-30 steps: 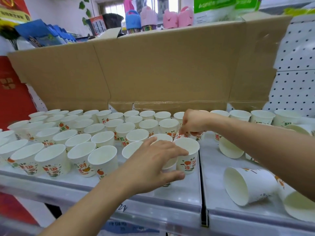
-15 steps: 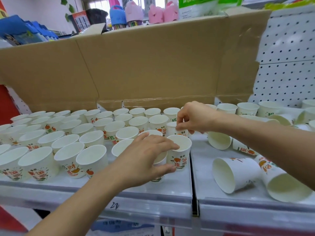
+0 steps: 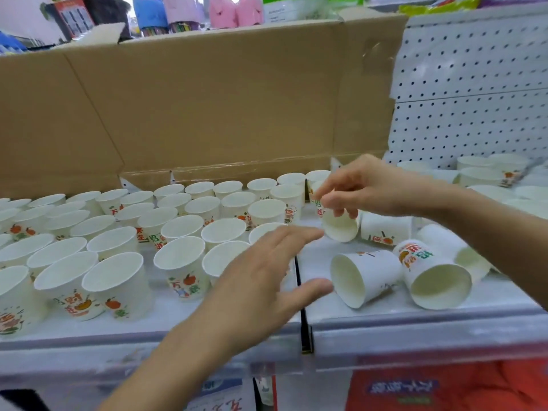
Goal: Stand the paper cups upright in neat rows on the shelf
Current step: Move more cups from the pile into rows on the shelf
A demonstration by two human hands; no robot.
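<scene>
Upright cups [image 3: 115,280]: standing mouth-up in rows across the left part of the shelf [image 3: 178,321]; leftmost ones cut off at the frame edge; prints on the back rows too small to read.
Cardboard [image 3: 207,99]: tall brown sheet upright behind the rows, hiding the back wall there.
Left hand [image 3: 261,280]: wide, fingers spread and straight, holding nothing; over the right front end of the rows, covering some cups there and part of the dark gap [image 3: 303,315] between shelf sections.
Right hand [image 3: 364,188]: fingers curled round a tilted cup [image 3: 341,229], held just right of the back rows, mouth turned down and toward the viewer; base hidden inside the fingers.
Lying cups [image 3: 364,274]: on their sides right of the gap, two near the front with mouths facing forward; others behind them partly hidden by the right forearm.
Pegboard [image 3: 474,99]: white, behind the right section.
Far cups [image 3: 480,173]: blurred, at the right rear; posture of several unclear.
Red package [image 3: 444,390]: below the shelf, cut off at the bottom edge, print unreadable.
</scene>
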